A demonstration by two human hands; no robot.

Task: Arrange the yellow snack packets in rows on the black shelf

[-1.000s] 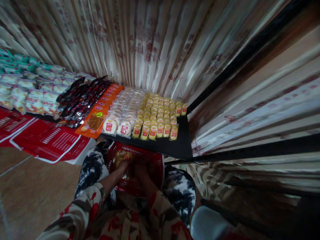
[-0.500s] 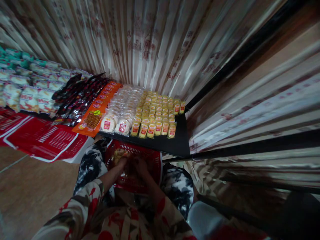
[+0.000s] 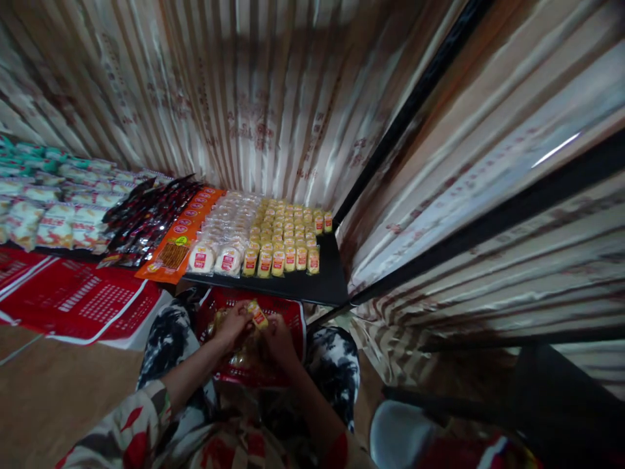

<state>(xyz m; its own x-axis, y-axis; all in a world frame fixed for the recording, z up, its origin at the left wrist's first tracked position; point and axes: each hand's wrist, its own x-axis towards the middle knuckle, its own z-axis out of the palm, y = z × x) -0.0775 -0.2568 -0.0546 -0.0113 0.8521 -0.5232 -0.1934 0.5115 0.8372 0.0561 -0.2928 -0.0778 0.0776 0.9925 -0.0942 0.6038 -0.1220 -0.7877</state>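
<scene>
Between my hands is a small yellow snack packet [image 3: 258, 315] with a red label, tilted, above a red basket [image 3: 299, 326] between my knees. My left hand [image 3: 234, 326] pinches the packet's left end. My right hand [image 3: 276, 335] is closed at its lower right end. More yellowish wrapped packets [image 3: 239, 358] lie in the basket, partly hidden by my forearms. Just beyond, rows of matching yellow packets [image 3: 278, 262] stand on a black shelf [image 3: 332, 280], beside clear-wrapped round white snacks [image 3: 201, 258].
Further left on the shelf lie an orange snack bag [image 3: 170, 257], dark shiny packets [image 3: 141, 225] and white bags [image 3: 55, 225]. A red printed bag [image 3: 92, 299] hangs below. Black posts [image 3: 405, 117] and a striped curtain [image 3: 273, 85] close off the back and right. A pale stool [image 3: 398, 433] stands lower right.
My hands have come up from inside the basket with one yellow packet now visible between them. The view has shifted, so the shelf appears slightly lower and further left.
</scene>
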